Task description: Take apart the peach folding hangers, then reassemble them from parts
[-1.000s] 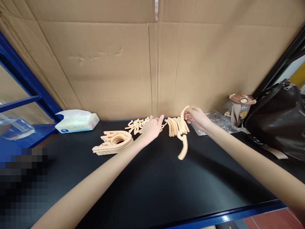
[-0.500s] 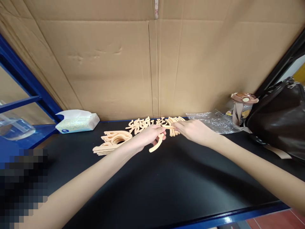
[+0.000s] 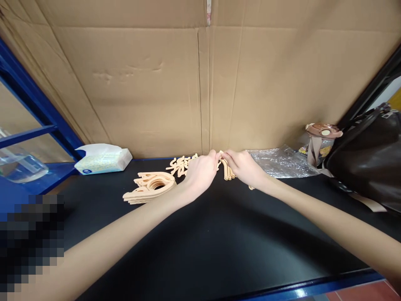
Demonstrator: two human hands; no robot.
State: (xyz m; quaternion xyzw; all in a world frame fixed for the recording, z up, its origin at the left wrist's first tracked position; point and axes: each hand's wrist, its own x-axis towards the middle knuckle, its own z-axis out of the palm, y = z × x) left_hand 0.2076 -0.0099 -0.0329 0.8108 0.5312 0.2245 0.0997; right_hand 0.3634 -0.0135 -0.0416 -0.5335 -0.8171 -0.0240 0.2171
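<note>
My left hand (image 3: pixel 200 171) and my right hand (image 3: pixel 242 166) meet at the back of the black table (image 3: pixel 200 234), fingers pinched together on a peach plastic hanger piece (image 3: pixel 220 155) between them. Most of that piece is hidden by the hands. Just behind and under my right hand lies a row of curved peach hanger arms (image 3: pixel 228 172). A heap of small peach hook pieces (image 3: pixel 180 164) sits behind my left hand. A stack of assembled peach hangers (image 3: pixel 150 187) lies to the left.
A tissue pack (image 3: pixel 103 159) rests at the back left. Crumpled clear plastic bags (image 3: pixel 282 161), a brown-lidded bottle (image 3: pixel 321 142) and a dark brown bag (image 3: pixel 366 167) stand at the right. A cardboard wall (image 3: pixel 200 83) closes the back; blue frame (image 3: pixel 34 113) at left.
My right hand carried a hanger arm from the row toward the left hand. Both hands have now come together at the back of the table, pinching the piece between them.
</note>
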